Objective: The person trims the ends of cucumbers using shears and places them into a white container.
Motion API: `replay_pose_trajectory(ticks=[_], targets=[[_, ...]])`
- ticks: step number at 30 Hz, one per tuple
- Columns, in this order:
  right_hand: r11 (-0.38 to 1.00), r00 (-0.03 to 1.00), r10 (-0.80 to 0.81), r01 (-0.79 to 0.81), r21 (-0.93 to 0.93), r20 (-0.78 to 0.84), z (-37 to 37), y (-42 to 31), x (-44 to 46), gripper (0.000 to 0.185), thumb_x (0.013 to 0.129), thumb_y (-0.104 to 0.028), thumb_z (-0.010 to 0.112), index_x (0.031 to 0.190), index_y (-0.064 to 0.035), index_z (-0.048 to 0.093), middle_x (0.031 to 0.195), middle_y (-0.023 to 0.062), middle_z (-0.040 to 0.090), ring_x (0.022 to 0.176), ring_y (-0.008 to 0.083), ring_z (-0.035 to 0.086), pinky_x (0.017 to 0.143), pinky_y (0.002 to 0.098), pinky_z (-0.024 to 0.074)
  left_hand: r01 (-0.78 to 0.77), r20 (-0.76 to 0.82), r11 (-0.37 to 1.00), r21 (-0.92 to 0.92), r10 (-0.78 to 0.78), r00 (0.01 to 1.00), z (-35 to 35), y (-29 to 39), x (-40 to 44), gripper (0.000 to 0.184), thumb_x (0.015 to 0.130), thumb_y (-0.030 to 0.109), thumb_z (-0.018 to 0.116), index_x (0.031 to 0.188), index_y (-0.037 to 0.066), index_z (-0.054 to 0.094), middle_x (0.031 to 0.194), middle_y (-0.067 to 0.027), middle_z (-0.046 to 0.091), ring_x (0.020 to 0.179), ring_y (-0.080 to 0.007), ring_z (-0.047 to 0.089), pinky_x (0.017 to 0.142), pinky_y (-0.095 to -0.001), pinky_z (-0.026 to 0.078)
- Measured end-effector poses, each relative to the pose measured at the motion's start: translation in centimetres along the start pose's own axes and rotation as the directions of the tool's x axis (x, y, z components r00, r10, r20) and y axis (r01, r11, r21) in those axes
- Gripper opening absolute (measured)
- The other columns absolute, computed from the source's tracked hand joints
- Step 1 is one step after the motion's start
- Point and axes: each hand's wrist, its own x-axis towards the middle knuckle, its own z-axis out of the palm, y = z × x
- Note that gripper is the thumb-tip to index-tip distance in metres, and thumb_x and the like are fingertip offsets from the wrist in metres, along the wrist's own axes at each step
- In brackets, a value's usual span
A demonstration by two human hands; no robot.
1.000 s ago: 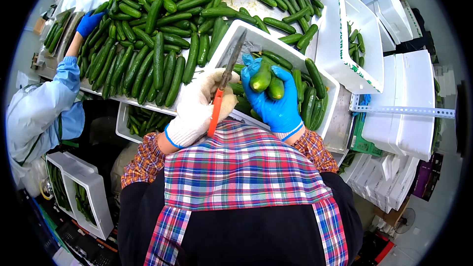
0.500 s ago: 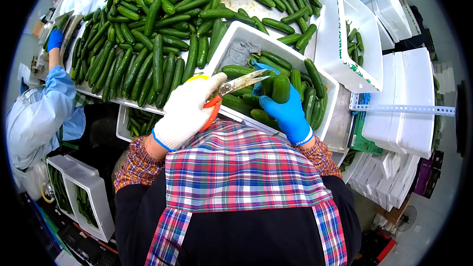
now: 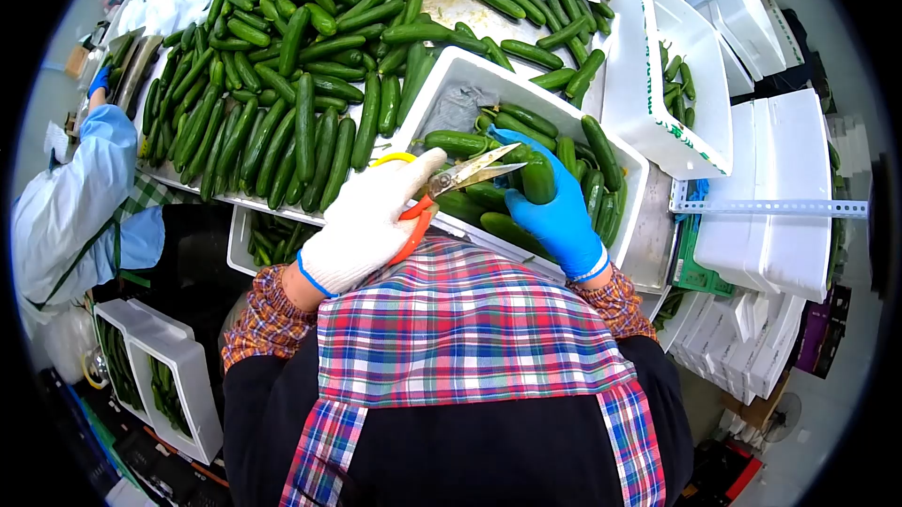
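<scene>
My left hand (image 3: 371, 214), in a white knitted glove with a blue cuff edge, is closed around the orange handle of a pair of scissors (image 3: 464, 173). The blades, stained and spread apart, point right toward my other hand. My right hand (image 3: 556, 216) wears a blue glove and grips a cucumber (image 3: 535, 175), whose rounded end faces me. The blade tips reach the near side of this cucumber; whether they touch it I cannot tell. Both hands are over a white foam box (image 3: 631, 195) holding several cucumbers and a crumpled grey plastic liner (image 3: 460, 106).
A large heap of cucumbers (image 3: 305, 122) covers the table left and ahead. Another foam box (image 3: 625, 84) with a few cucumbers stands at the right, beside stacked white boxes (image 3: 756, 192). At far left is a co-worker in a light-blue sleeve (image 3: 99, 155). Cucumber-filled boxes (image 3: 183, 371) sit lower left.
The scissors have shifted slightly right and down, and their blades are spread wider. My right hand has turned the cucumber a little. At far left the co-worker's hand has moved left and down.
</scene>
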Motion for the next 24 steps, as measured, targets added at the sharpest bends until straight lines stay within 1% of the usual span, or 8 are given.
replay_pose_trajectory(ticks=[7,9,10,13,16,20,23,24], targets=[[0.966,0.988,-0.147,0.135,-0.222,-0.039,-0.7,0.4,0.6,0.060,0.075,0.005,0.056,0.134,-0.0083,0.054,0.117,0.0037,0.062,0.097,0.0105,0.059,0.089,0.0256,0.0475,0.036,0.094,0.997,0.065,-0.042,0.995,0.1,-0.2,0.1,0.042,0.083,0.016,0.070,0.123,0.010,0.060,0.092,-0.0175,0.066,0.084,-0.0340,0.066,0.073,-0.0354,0.054],[0.988,0.998,0.062,-0.061,-0.144,0.004,-1.3,-0.2,0.9,0.057,0.077,0.001,0.057,0.133,-0.0083,0.055,0.109,0.0049,0.064,0.095,0.0120,0.061,0.088,0.0275,0.0485,0.066,0.060,0.997,0.034,-0.068,0.996,0.8,-0.7,0.0,0.041,0.083,0.018,0.070,0.122,0.009,0.061,0.090,-0.0178,0.066,0.082,-0.0326,0.067,0.073,-0.0346,0.054],[0.988,0.998,0.063,-0.061,-0.144,0.007,-1.6,-0.4,1.1,0.057,0.077,0.001,0.057,0.133,-0.0083,0.055,0.109,0.0049,0.064,0.095,0.0120,0.061,0.088,0.0275,0.0485,0.093,0.025,0.996,0.000,-0.093,0.995,1.1,-0.9,-0.1,0.041,0.082,0.019,0.071,0.121,0.009,0.062,0.089,-0.0181,0.066,0.080,-0.0313,0.067,0.072,-0.0338,0.054],[0.923,0.965,0.230,-0.257,0.288,0.125,-3.6,0.3,2.8,0.051,0.082,-0.013,0.060,0.131,0.0003,0.053,0.100,0.0098,0.064,0.090,0.0182,0.063,0.084,0.0338,0.0513,0.206,0.008,0.972,-0.114,-0.207,0.978,1.2,-1.2,-0.5,0.042,0.083,0.016,0.071,0.122,0.003,0.061,0.091,-0.0133,0.068,0.080,-0.0226,0.067,0.073,-0.0304,0.052],[0.567,0.933,0.116,-0.343,0.749,0.340,-5.7,1.1,7.4,0.052,0.087,-0.021,0.056,0.130,0.0062,0.047,0.098,0.0145,0.061,0.095,0.0279,0.061,0.093,0.0414,0.0500,0.260,-0.058,0.916,-0.307,-0.290,0.955,2.6,-3.1,-1.5,0.045,0.084,0.012,0.070,0.126,-0.002,0.057,0.090,-0.0057,0.067,0.079,-0.0114,0.061,0.072,-0.0251,0.049],[0.441,0.973,0.230,-0.098,0.892,-0.007,-8.8,4.9,16.8,0.045,0.086,-0.017,0.066,0.123,0.0021,0.048,0.108,0.0171,0.055,0.103,0.0339,0.057,0.103,0.0568,0.0414,0.382,0.029,0.691,-0.614,-0.464,0.885,2.5,-2.4,-2.1,0.047,0.085,0.009,0.068,0.129,-0.002,0.055,0.083,0.0011,0.057,0.073,-0.0038,0.050,0.067,-0.0186,0.042],[0.277,0.936,0.335,-0.208,0.938,0.109,-10.0,6.4,21.9,0.042,0.087,-0.020,0.068,0.120,-0.0021,0.049,0.105,0.0168,0.056,0.102,0.0359,0.056,0.099,0.0610,0.0427,0.428,0.036,0.721,-0.545,-0.490,0.871,1.9,-1.6,-2.4,0.045,0.086,0.008,0.066,0.128,-0.002,0.055,0.083,0.0019,0.056,0.073,-0.0039,0.050,0.066,-0.0184,0.041],[0.322,0.933,0.357,-0.169,0.932,0.046,-10.8,8.7,24.0,0.046,0.085,-0.022,0.071,0.121,-0.0018,0.050,0.107,0.0191,0.057,0.103,0.0367,0.056,0.096,0.0641,0.0424,0.437,0.036,0.692,-0.574,-0.511,0.859,2.1,-1.6,-2.6,0.043,0.086,0.008,0.065,0.127,-0.002,0.056,0.082,0.0024,0.055,0.072,-0.0039,0.049,0.066,-0.0182,0.041]])
